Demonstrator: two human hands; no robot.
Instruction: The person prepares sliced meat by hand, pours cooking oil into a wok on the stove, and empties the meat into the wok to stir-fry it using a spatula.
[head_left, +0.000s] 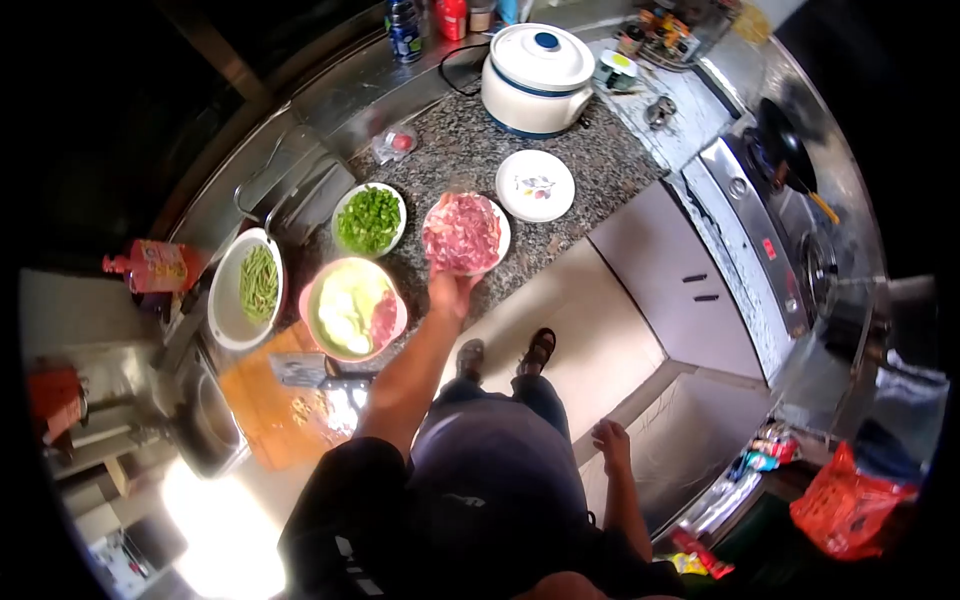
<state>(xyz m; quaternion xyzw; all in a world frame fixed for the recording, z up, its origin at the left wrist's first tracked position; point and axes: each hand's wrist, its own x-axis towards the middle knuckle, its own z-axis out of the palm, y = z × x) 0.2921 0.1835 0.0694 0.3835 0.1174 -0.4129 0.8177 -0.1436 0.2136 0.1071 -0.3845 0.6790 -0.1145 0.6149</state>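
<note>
My left hand (pixel 452 290) is closed on the near rim of a white plate (pixel 504 240) heaped with sliced raw meat (pixel 461 232). To its left are a bowl of chopped green vegetable (pixel 368 219) and a pink-rimmed bowl (pixel 398 322) that has pale pieces and some meat in it. A white plate with a leaf pattern (pixel 536 186) lies just right of the meat. Down by my right side hangs my right hand (pixel 611 441), holding nothing, with its fingers loosely curled and apart.
A cleaver (pixel 298 369) lies on the wooden cutting board (pixel 255 400), beside the sink (pixel 208 420). Long green beans (pixel 259 283) fill a white basin (pixel 222 318). At the back stands a white lidded pot (pixel 535 95); a gas stove (pixel 755 225) with a pan (pixel 785 145) is at right.
</note>
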